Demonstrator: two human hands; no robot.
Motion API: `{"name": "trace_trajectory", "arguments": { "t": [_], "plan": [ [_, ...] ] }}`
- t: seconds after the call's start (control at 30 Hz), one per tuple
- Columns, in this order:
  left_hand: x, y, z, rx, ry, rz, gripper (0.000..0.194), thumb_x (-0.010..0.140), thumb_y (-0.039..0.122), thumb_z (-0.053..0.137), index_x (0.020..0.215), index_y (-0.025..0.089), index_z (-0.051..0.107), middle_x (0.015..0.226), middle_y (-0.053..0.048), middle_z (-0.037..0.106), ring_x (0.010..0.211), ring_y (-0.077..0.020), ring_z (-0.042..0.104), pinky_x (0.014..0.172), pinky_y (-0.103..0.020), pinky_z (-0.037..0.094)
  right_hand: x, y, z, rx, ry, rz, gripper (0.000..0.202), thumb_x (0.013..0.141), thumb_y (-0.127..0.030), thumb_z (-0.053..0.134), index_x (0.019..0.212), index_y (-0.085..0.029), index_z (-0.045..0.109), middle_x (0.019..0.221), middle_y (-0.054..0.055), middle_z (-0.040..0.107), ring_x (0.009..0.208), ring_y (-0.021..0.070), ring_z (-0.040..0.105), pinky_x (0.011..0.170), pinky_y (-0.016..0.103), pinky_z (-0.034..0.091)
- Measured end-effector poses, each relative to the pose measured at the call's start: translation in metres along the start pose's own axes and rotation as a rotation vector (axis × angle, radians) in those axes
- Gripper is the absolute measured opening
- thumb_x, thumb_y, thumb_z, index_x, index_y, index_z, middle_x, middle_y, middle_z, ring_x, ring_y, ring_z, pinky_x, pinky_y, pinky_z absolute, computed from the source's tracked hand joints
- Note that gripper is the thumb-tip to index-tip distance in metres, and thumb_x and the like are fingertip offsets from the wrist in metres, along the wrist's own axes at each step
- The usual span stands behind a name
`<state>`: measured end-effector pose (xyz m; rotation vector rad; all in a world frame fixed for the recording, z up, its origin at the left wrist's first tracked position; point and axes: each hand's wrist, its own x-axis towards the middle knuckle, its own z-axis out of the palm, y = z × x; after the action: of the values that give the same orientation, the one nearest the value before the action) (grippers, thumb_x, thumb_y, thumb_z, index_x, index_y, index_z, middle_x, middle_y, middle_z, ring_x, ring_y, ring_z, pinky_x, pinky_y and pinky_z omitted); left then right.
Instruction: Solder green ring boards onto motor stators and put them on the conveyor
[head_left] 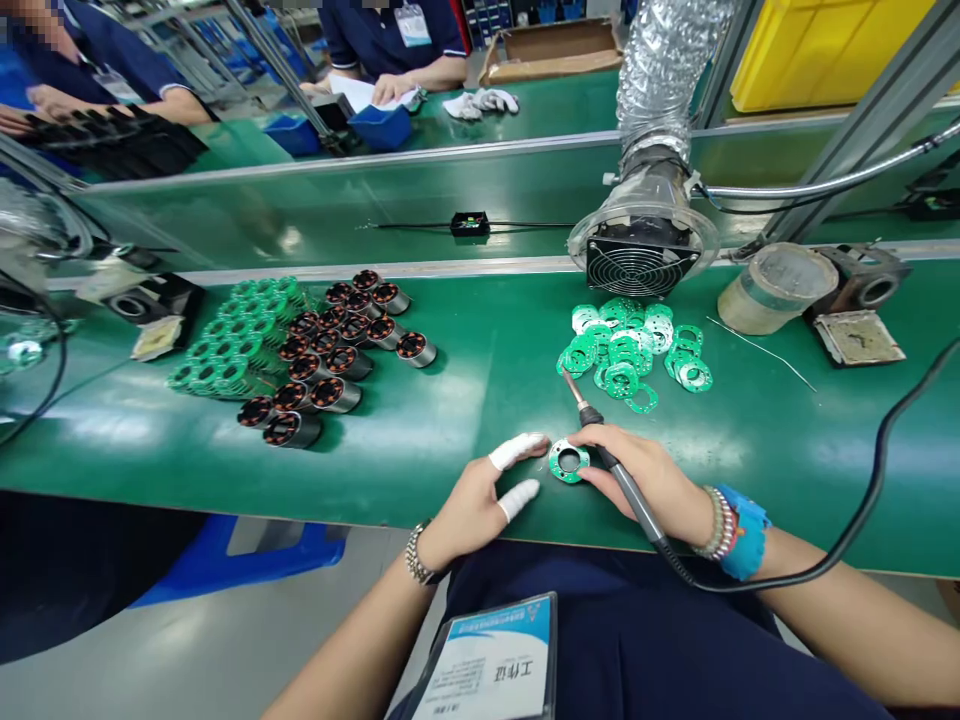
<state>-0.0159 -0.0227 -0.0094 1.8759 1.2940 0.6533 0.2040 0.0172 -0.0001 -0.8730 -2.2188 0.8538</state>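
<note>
On the green bench in front of me sits a motor stator with a ring-shaped green circuit board on top (555, 470). My right hand (652, 470) has a soldering iron (627, 490) in its grip, tip pointing up and left. Its thumb and forefinger also touch the right side of the ring board. To the left is my left hand (480, 500), white covers on thumb and forefinger; these two are apart, the forefinger tip close to the board's edge. Beyond the iron's tip lies a loose pile of green ring boards (624, 348).
Bare stators (336, 394) stand in rows at left, beside stators with green boards (232, 340). A fume fan with a foil duct (641, 262) hangs over the pile. A round container (772, 285) and a soldering stand with sponge (859, 338) are at right. Co-workers sit across the bench.
</note>
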Motion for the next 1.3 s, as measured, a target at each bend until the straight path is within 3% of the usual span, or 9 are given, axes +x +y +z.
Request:
{"name": "trace_trajectory", "arguments": {
  "t": [0.1,0.2,0.37,0.53,0.7,0.8,0.97,1.13,1.3],
  "plan": [
    [0.006,-0.006,-0.008,-0.009,0.068,0.042,0.022,0.083,0.025,0.054,0.104,0.021,0.061,0.105,-0.006,0.067,0.098,-0.0185,0.062,0.089,-0.035,0.049,0.001,0.000,-0.002,0.021,0.004,0.015,0.030,0.083,-0.016,0.056,0.111,-0.022,0.049,0.101,0.005,0.062,0.089,0.0176,0.062,0.079,0.031,0.052],
    [0.019,-0.006,-0.007,-0.110,0.122,0.052,0.011,0.080,0.027,0.060,0.084,0.020,0.066,0.088,-0.005,0.068,0.082,-0.0170,0.064,0.079,-0.032,0.052,0.002,-0.001,-0.002,0.025,0.010,0.033,0.030,0.082,-0.016,0.056,0.110,-0.022,0.049,0.101,0.005,0.063,0.089,0.0175,0.063,0.079,0.031,0.052],
    [0.036,0.004,-0.003,-0.471,0.032,-0.150,0.018,0.072,0.034,0.066,0.074,0.017,0.065,0.078,-0.003,0.062,0.069,-0.0148,0.061,0.067,-0.030,0.053,0.001,-0.001,-0.005,0.031,-0.024,0.055,0.030,0.082,-0.016,0.056,0.110,-0.022,0.050,0.099,0.004,0.064,0.084,0.0159,0.064,0.075,0.028,0.052],
    [0.036,0.016,0.002,-0.768,-0.033,-0.353,0.028,0.062,0.034,0.073,0.066,0.013,0.056,0.068,0.001,0.055,0.052,-0.0076,0.054,0.052,-0.022,0.048,0.002,-0.002,-0.009,0.035,-0.017,0.023,0.030,0.083,-0.016,0.056,0.111,-0.022,0.049,0.102,0.005,0.063,0.090,0.0162,0.062,0.080,0.029,0.051],
    [0.034,0.018,0.005,-0.778,-0.013,-0.391,0.025,0.061,0.028,0.073,0.063,0.012,0.053,0.061,0.003,0.054,0.051,-0.0065,0.051,0.051,-0.019,0.045,0.009,-0.003,0.002,-0.065,0.111,-0.128,0.022,0.085,-0.014,0.050,0.106,-0.021,0.051,0.086,0.005,0.060,0.076,0.0154,0.056,0.068,0.028,0.050],
    [0.035,0.015,0.005,-0.776,-0.024,-0.385,0.024,0.062,0.027,0.072,0.065,0.013,0.054,0.060,0.003,0.053,0.052,-0.0068,0.050,0.051,-0.020,0.044,0.016,-0.005,0.005,-0.141,0.081,-0.277,0.023,0.088,-0.013,0.045,0.109,-0.019,0.050,0.075,0.003,0.055,0.069,0.0157,0.049,0.061,0.028,0.046],
    [0.034,0.012,0.006,-0.850,-0.050,-0.373,0.027,0.062,0.030,0.073,0.069,0.012,0.055,0.064,0.002,0.054,0.055,-0.0074,0.051,0.054,-0.020,0.045,0.024,-0.009,0.002,-0.251,0.012,-0.414,0.023,0.090,-0.011,0.038,0.109,-0.014,0.050,0.073,0.006,0.055,0.075,0.0190,0.048,0.064,0.032,0.047],
    [0.029,0.012,0.005,-0.917,-0.018,-0.369,0.027,0.066,0.033,0.071,0.073,0.012,0.056,0.068,0.002,0.055,0.057,-0.0087,0.055,0.059,-0.023,0.049,0.021,-0.008,0.009,-0.290,0.021,-0.368,0.021,0.090,-0.012,0.040,0.107,-0.015,0.052,0.067,0.004,0.050,0.067,0.0173,0.043,0.058,0.029,0.044],
    [0.027,0.007,0.005,-0.939,-0.031,-0.390,0.022,0.066,0.028,0.070,0.072,0.013,0.055,0.068,0.002,0.055,0.060,-0.0093,0.057,0.065,-0.025,0.050,0.010,-0.009,0.007,-0.138,0.092,-0.208,0.026,0.084,-0.010,0.051,0.109,-0.017,0.050,0.081,0.005,0.058,0.074,0.0168,0.049,0.066,0.030,0.047]
  ]
}}
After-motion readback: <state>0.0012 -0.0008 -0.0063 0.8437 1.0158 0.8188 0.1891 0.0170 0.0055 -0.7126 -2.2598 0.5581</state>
